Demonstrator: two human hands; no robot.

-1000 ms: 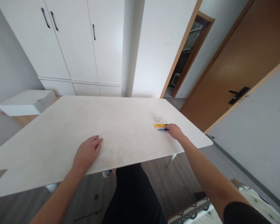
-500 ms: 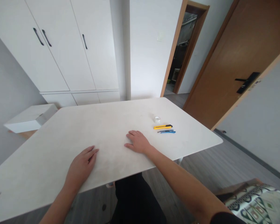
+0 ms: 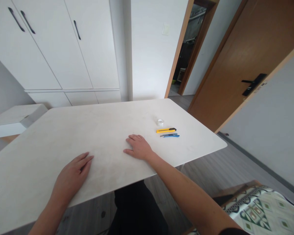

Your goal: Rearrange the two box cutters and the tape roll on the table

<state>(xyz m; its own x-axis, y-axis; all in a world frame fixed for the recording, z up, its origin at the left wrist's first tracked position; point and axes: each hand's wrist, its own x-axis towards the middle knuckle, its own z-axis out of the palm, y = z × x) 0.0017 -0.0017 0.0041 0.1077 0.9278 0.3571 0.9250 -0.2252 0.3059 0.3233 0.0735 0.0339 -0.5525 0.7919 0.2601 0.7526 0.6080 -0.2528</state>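
My left hand (image 3: 72,174) lies flat on the white table (image 3: 88,125) near its front edge, fingers stretched out, holding nothing. Farther right, my right hand (image 3: 137,147) rests palm down on the tabletop with its fingers apart. Beyond and to the right of that hand lie a blue utility knife (image 3: 170,135) and, just behind it, a yellow utility knife (image 3: 166,130) with a black end. A small clear roll of tape (image 3: 160,122) sits behind the yellow knife. Neither hand touches these things.
A white box (image 3: 17,119) stands past the table's left side. White cabinets (image 3: 88,58) line the far wall. At the right is a brown door (image 3: 235,55) with a black handle. A patterned cloth-covered seat (image 3: 261,209) is at the lower right.
The camera view has turned slightly right and down, so everything sits farther left in the picture. Both hands stay resting on the table; the knives and tape have not moved on it.
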